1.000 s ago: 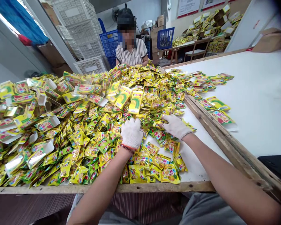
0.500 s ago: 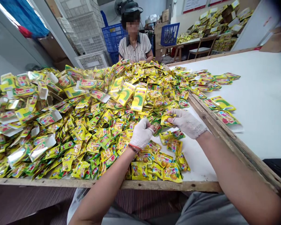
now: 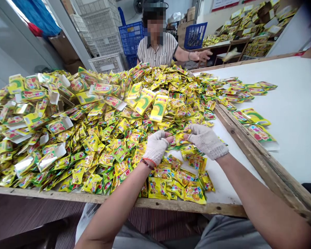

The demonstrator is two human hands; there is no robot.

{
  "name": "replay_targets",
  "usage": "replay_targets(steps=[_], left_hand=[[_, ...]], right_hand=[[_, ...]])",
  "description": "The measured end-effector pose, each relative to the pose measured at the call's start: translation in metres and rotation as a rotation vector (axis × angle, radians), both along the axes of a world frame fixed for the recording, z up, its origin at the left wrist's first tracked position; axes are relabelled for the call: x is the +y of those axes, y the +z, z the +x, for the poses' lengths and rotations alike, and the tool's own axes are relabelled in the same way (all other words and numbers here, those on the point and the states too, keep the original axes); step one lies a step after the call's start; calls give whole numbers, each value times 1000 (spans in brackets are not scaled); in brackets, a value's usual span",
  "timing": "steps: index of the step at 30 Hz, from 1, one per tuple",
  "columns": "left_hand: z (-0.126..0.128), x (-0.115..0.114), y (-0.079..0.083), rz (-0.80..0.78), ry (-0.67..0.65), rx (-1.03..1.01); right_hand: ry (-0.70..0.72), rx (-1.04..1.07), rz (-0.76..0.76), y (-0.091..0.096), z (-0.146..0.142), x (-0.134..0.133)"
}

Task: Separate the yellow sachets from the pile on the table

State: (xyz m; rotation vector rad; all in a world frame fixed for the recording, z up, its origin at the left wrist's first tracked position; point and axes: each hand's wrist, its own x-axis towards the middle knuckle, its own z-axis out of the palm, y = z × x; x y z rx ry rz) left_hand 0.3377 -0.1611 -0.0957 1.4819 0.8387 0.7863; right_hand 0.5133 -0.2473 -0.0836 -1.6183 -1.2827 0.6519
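My left hand [image 3: 157, 148], in a white fingerless glove, pinches the left edge of small glossy packets between thumb and forefinger. Facing it, my right hand [image 3: 206, 141], gloved the same way, grips a yellow packet [image 3: 180, 139] by its right side. The fingertips partly cover these packets, and how many there are I cannot tell. Just below the hands, loose yellow packets [image 3: 194, 192] with fruit pictures lie on the white tabletop [image 3: 224, 188]. A large heap of yellow and green packets [image 3: 106, 138] spreads to the left and behind.
Flat printed cartons [image 3: 159, 108] lie on the heap. A wooden strip [image 3: 238, 138] divides the table at my right; a wooden rim [image 3: 171, 204] runs along the front. A person in a striped shirt [image 3: 157, 52] sits opposite, one arm stretched sideways. Blue crates [image 3: 131, 39] stand behind.
My hands have come closer together, and the left now meets the packet by the right hand. The person opposite has flung an arm out; a blurred pale thing is in the air beside it.
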Motion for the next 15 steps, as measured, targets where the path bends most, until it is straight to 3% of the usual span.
replay_targets(steps=[2, 6, 11, 15], left_hand=[[-2, 2, 3, 66, 14, 36], [-4, 2, 7, 142, -94, 86], [0, -5, 4, -16, -306, -44], [-1, -4, 3, -86, -310, -44]], right_hand=[[38, -16, -21, 1, 2, -2], [217, -159, -72, -2, -3, -3], [97, -255, -9, -10, -11, 1], [25, -113, 7, -11, -16, 6]])
